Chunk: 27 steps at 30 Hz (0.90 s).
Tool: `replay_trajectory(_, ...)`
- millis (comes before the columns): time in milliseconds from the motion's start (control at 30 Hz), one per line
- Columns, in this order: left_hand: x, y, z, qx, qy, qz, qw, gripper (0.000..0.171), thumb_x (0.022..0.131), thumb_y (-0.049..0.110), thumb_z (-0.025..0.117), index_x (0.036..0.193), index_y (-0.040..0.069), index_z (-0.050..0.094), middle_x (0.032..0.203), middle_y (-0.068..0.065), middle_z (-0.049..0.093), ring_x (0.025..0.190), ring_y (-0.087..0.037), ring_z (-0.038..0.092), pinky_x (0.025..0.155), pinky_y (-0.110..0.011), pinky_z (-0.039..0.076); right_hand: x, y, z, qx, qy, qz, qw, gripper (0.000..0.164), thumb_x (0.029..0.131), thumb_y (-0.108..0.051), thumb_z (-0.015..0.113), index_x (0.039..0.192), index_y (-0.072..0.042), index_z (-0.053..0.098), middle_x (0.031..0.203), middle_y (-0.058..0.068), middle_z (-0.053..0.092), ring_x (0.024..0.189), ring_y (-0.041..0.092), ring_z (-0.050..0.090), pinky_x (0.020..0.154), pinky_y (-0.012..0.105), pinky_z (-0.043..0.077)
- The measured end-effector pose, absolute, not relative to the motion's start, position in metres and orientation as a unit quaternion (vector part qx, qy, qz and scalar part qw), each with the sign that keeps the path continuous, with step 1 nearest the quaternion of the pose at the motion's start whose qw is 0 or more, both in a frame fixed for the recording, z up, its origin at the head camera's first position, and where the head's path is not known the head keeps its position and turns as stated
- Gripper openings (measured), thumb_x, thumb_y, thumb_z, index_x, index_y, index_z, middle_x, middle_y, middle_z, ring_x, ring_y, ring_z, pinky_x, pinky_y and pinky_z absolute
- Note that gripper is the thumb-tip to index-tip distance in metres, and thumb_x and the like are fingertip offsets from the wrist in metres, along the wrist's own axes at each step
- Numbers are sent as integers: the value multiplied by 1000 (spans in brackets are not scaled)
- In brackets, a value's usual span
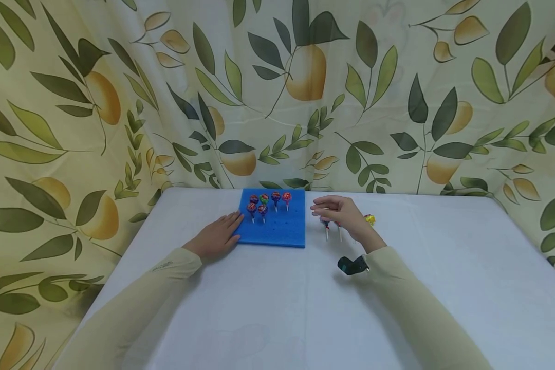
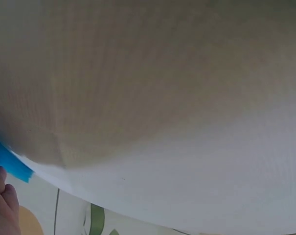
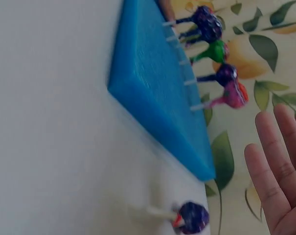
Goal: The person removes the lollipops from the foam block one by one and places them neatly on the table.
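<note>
A blue foam board (image 1: 277,234) lies on the white table, with several wrapped lollipops (image 1: 287,198) standing in its upper part, sticks down. At the board's left edge rests my left hand (image 1: 216,235), fingers stretched over the rim. My right hand (image 1: 344,215) hovers right of the board above more lollipops. In the right wrist view its fingers (image 3: 272,171) are straight and hold nothing. Below it a dark purple lollipop (image 3: 193,218) stands stick down. The hand partly hides these lollipops in the head view; a yellow lollipop (image 1: 370,219) shows beyond the wrist.
The white tablecloth (image 1: 259,303) spreads toward me and to both sides. A curtain with fruit and leaf print (image 1: 277,128) hangs along the back and left. A small black device (image 1: 352,265) sits at my right wrist.
</note>
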<state>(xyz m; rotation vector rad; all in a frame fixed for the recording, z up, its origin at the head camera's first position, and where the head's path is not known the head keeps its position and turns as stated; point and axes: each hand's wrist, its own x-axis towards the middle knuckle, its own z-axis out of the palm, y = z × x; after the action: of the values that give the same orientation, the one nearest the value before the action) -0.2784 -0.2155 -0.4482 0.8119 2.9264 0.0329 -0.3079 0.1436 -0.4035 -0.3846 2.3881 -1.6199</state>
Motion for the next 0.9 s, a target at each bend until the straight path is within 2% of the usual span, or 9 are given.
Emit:
replay_trajectory(267, -280, -218, -449, 260, 964, 19, 57, 65, 100, 41, 33, 150, 4, 15, 158, -13, 13, 146, -28, 16, 119, -42, 18, -307, 109, -404, -146, 785, -587, 132, 44, 92, -17, 61, 129, 5, 52, 125, 23, 60, 113, 34, 61, 96, 44, 49)
replay_trajectory(600, -283, -221, -450, 247, 966, 28, 63, 68, 99, 45, 33, 151, 5, 14, 158, -12, 14, 147, -27, 15, 120, -42, 17, -310, 86, -415, -142, 779, -594, 146, 42, 91, -15, 62, 128, 1, 54, 126, 21, 60, 116, 28, 60, 100, 41, 47)
replay_trajectory(900, -285, -222, -452, 256, 965, 25, 51, 68, 99, 43, 35, 150, 3, 16, 158, -14, 16, 146, -28, 17, 119, -43, 19, -311, 76, -421, -127, 799, -570, 146, 33, 91, -16, 62, 121, -4, 62, 121, 16, 64, 113, 25, 62, 102, 39, 46)
